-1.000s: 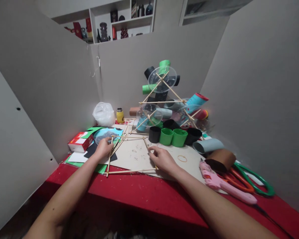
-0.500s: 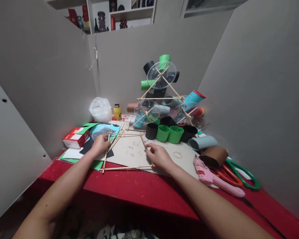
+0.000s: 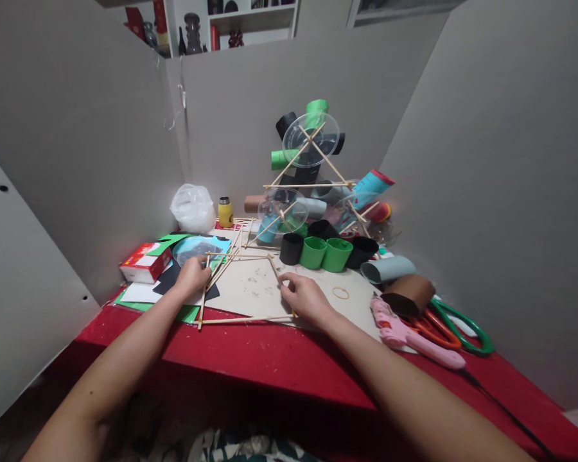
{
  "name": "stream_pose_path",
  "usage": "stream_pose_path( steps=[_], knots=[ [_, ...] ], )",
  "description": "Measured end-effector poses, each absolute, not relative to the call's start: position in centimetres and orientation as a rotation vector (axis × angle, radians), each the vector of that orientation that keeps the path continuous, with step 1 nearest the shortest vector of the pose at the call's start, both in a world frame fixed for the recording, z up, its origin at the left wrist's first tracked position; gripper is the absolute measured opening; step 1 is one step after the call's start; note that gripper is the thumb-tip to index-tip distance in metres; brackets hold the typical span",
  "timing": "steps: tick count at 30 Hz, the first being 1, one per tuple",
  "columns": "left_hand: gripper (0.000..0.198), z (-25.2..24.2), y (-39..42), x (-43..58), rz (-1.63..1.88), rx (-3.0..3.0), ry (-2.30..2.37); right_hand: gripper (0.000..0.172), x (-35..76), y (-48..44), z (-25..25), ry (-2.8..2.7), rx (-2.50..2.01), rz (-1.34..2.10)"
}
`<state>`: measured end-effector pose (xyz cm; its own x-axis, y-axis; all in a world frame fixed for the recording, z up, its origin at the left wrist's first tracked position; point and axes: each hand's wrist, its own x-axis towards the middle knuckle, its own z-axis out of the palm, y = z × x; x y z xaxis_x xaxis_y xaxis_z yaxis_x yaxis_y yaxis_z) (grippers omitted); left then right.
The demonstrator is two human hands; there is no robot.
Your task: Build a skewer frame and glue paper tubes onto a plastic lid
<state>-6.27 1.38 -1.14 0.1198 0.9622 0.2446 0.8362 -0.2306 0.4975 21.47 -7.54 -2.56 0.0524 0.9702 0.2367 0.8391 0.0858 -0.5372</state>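
A square frame of thin wooden sticks (image 3: 243, 319) lies on a beige cardboard sheet (image 3: 250, 289) on the red table (image 3: 270, 359). My left hand (image 3: 191, 277) rests on the frame's left stick, fingers curled on it. My right hand (image 3: 306, 299) pinches the frame's right stick (image 3: 273, 264) near its lower end. Loose sticks (image 3: 231, 253) cross the frame's far left corner.
Behind stand black and green paper tubes (image 3: 325, 252) and a stick pyramid with clear plastic lids (image 3: 311, 138). A pink glue gun (image 3: 414, 337), scissors (image 3: 457, 324), brown roll (image 3: 409, 293) and rubber band (image 3: 340, 293) lie at right. A red-white box (image 3: 145, 261), coloured paper and white bag (image 3: 192, 207) sit left.
The view has tilted down and drifted slightly; both hands stay on the stick frame, the right hand shifted a little left along its stick.
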Motion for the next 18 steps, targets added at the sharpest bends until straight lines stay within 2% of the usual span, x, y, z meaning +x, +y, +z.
stream_pose_path(
  steps=[18],
  knots=[
    [0.044,-0.6,1.0,-5.74,0.698,2.177,1.833,0.03,21.46,-7.7,-2.1,-1.809,-1.811,0.305]
  ],
)
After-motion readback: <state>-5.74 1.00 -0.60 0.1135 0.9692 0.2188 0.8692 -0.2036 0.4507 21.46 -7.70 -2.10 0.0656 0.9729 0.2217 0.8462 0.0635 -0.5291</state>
